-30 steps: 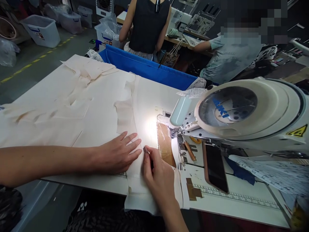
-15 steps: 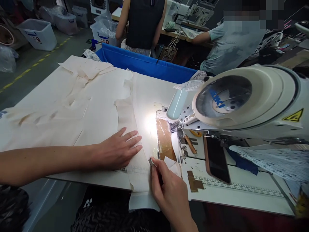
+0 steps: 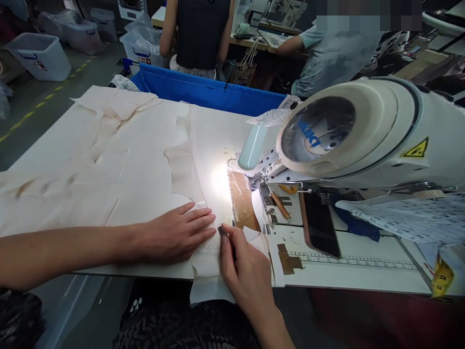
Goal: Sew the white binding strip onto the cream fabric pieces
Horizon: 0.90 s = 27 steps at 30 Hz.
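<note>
Sewing table: one white sewing table [image 3: 221, 123], spread across the middle of the view.
Fabric bin: one blue fabric bin [image 3: 203, 92], along the table's far edge.
Co-workers: two; one person in a dark sleeveless top [image 3: 204, 39], one person in a light blue top [image 3: 334, 53], both beyond the bin.
Sewing machine: one JUKI sewing machine [image 3: 381, 140] at the right, its lamp glare falling left of the needle area.
Plastic tubs: four plastic tubs [image 3: 54, 68], three on the floor at far left, one beside the dark-topped person.
Loose cloth: pale cloth pieces [image 3: 65, 198] over the table's left part; they overlap, so the number cannot be told.
Cloth in hand: one pale cloth strip [image 3: 183, 172], running from the far side to the near edge and drooping over it, left of the machine.
Printed sheets: several printed sheets [image 3: 414, 218], below the machine arm, exact count unclear.
Hands: two; left hand [image 3: 178, 232] flat on the strip, fingers close together; right hand [image 3: 245, 271] just beside it, thumb and forefinger pinching one small dark piece.
Phone: one smartphone [image 3: 320, 224], below the machine.
Measuring tape: one yellow tape measure [image 3: 442, 278], lower right.
Hand tool: one wooden-handled tool [image 3: 281, 206], left of the phone.
Pinched item: the small dark piece [image 3: 221, 231], at the strip; its kind cannot be told.
</note>
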Each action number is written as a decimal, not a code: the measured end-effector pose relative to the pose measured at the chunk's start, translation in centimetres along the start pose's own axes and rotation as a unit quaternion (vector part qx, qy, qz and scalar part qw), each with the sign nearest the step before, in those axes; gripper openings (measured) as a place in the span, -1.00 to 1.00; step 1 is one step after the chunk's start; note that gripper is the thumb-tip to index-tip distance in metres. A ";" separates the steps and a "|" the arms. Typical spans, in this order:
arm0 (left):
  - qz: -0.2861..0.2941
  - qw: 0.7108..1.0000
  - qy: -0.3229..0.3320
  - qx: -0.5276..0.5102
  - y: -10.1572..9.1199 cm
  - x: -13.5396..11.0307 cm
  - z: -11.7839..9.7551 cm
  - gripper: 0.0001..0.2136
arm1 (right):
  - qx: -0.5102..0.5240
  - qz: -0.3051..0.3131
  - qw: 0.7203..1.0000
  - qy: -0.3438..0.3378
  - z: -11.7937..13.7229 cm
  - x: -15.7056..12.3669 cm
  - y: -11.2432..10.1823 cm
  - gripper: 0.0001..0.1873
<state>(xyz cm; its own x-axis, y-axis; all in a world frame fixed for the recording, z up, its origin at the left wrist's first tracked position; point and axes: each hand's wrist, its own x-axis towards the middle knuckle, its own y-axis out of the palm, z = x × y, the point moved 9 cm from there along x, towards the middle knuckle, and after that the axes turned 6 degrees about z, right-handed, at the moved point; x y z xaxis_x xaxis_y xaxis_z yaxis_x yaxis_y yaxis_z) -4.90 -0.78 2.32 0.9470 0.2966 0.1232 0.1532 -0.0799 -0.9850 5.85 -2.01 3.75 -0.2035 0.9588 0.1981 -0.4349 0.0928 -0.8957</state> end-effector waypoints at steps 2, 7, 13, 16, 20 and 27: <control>0.000 1.000 0.002 0.005 0.0 0.0 -0.1 -0.61 | -0.012 0.001 1.000 0.002 0.0 0.1 0.3 -0.77; -0.003 1.000 0.002 0.011 -0.2 0.1 -0.1 -0.62 | -0.045 -0.012 0.999 -0.001 0.4 0.2 0.5 -0.75; 0.010 1.000 0.001 0.023 -0.1 0.1 -0.2 -0.61 | -0.050 -0.005 0.998 -0.043 0.6 -1.8 -0.9 -0.76; 0.014 1.000 0.003 0.020 -0.3 0.2 -0.4 -0.61 | -0.056 0.018 0.997 -0.047 0.2 -2.7 -1.3 -0.75; 0.020 0.997 -0.053 0.053 -0.6 0.1 1.7 -0.63 | -0.088 0.021 0.995 -0.046 0.3 -0.9 -0.5 -0.75; -0.013 0.992 -0.124 0.023 -1.5 -0.9 6.9 -0.65 | -0.143 0.072 0.987 -0.032 1.0 6.4 2.7 -0.83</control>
<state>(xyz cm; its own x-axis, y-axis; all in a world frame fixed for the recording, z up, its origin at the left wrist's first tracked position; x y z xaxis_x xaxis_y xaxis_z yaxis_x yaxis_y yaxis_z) -7.90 5.66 2.81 0.8433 0.5237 0.1207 0.1584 -0.0277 -0.9870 2.52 4.14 2.97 -0.3037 0.9496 0.0778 -0.1339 0.0383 -0.9902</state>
